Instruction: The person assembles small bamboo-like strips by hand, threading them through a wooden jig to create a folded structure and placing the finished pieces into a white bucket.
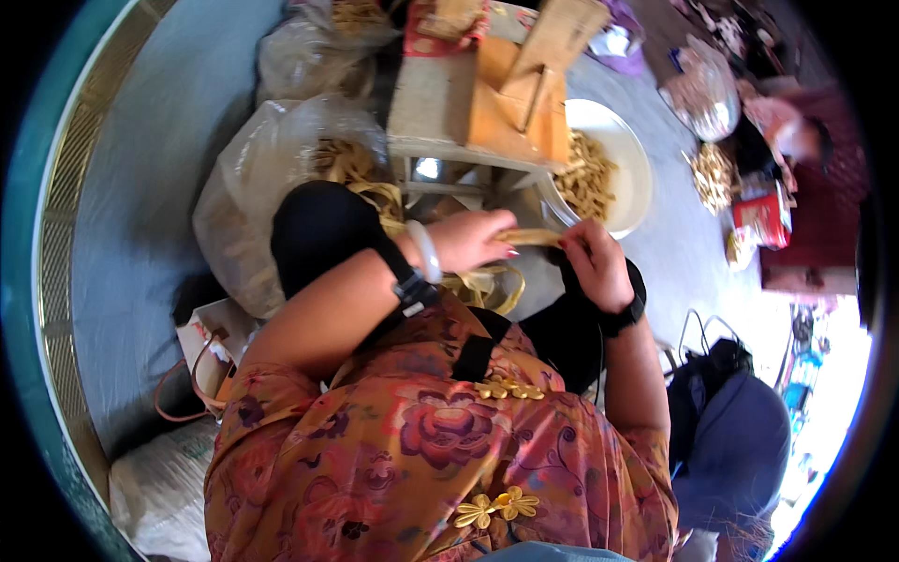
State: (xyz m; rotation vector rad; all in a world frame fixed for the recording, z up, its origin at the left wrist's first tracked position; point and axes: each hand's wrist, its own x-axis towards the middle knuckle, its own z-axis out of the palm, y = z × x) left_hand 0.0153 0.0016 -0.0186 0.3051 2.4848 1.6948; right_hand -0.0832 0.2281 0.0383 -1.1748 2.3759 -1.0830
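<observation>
Spanning the gap btwn both hands, a tan strip point(534, 238) lies roughly level over the lap, short of the surface's near edge. L hand point(478, 241) pinches its L end w/ thumb & fingers; R hand point(596, 267) pinches the R end. Closest in is the floral top point(440, 431), then the dark-clad L knee point(323, 234) beside the L forearm; more tan loops point(506, 292) sit btwn the legs, just below the hands. Beyond is the worn surface point(420, 117), w/ a wooden stand point(506, 112) on its R part, out to the R edge. White tub point(632, 178) is tight by that edge, tan pieces point(588, 173) heaped toward its L side. Clear plastic bag point(248, 187) bulges by the L knee, so room's tight there. Grey floor point(688, 258) opens wider R of the tub, up to a small tan pile point(712, 178) & red container point(763, 220). Far L, more floor runs to a gold lattice border point(70, 309).
</observation>
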